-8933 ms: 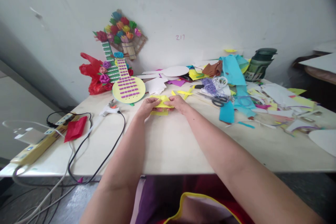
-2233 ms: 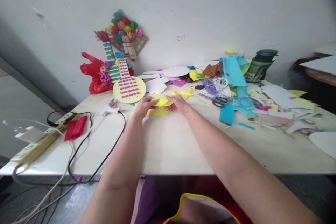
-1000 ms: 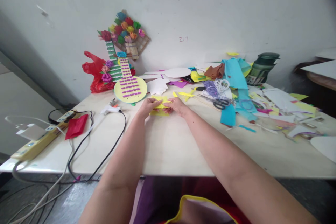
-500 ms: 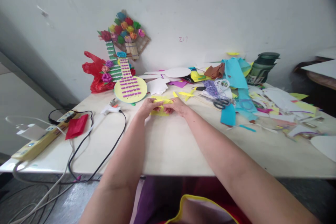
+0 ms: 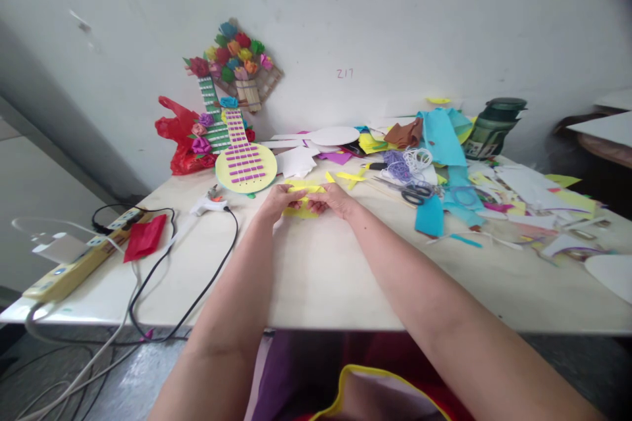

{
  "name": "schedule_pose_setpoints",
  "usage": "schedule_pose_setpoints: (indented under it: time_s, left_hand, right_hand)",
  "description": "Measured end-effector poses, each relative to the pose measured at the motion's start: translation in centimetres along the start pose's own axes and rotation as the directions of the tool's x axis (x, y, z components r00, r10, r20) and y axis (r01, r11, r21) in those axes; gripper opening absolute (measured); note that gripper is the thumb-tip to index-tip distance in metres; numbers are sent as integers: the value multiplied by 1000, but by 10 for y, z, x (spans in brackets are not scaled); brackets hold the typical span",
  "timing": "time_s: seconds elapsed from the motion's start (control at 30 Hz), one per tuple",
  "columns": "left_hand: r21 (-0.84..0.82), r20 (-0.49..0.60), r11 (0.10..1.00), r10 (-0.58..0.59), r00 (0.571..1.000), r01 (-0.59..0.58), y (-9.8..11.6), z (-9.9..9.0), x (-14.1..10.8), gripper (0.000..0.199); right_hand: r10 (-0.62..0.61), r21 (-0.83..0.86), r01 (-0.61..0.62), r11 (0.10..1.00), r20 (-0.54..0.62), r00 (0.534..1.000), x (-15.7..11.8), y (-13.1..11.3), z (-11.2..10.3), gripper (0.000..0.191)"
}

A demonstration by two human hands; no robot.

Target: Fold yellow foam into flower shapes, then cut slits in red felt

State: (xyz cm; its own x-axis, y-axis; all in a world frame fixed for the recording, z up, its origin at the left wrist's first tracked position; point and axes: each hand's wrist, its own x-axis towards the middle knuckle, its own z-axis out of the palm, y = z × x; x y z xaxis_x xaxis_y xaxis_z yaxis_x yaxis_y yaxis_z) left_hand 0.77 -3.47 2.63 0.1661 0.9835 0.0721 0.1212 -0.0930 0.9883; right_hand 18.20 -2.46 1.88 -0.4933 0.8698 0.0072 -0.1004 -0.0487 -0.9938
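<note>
Paper [image 5: 302,212], yellow, over the bench [image 5: 338,276] — folded band, long axis left to right, ends pinched by left hand [image 5: 278,202] and right hand [image 5: 334,200]. Band appears narrower than two seconds earlier. Bench surface runs between forearms to near edge; scissors [image 5: 416,195] lie rightward.

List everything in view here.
Table: one, whitish, centre
Yellow paper: uncounted, yellow, in hands
Decorated crafts: two, yellow, green, left
Paper flowers: many, mixed, back left
Bag: one, red, left
Red piece: one, red, left
Glue gun: one, white, left
Charger: one, white, left
Power strip: one, yellowish, left
Cables: several, black, white, left
Scissors: one pair, dark, right
String: two bundles, purple, white, right
Bottle: one, green, right
Scraps: many, mixed, right
Left hand: one, bare, centre
Right hand: one, bare, centre
</note>
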Motion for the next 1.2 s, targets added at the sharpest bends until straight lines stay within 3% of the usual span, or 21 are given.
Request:
schedule_pose_setpoints:
  time_s: [0.5,0.7,1.2]
  left_hand:
    - [-29,-17,1000,4,1000,-4,4,0,-4,34]
    - [-49,14,999,9,1000,-8,3,-1,-3,29]
    - [-209,83,978,4,997,14,4,-4,-5,33]
  right_hand:
    - [-81,-1,82,997,-158,984,8,4,-2,18]
    - [-62,15,64,998,-113,992,4,1,-1,19]
    - [-91,78,104,992,-148,985,4,1,-2,17]
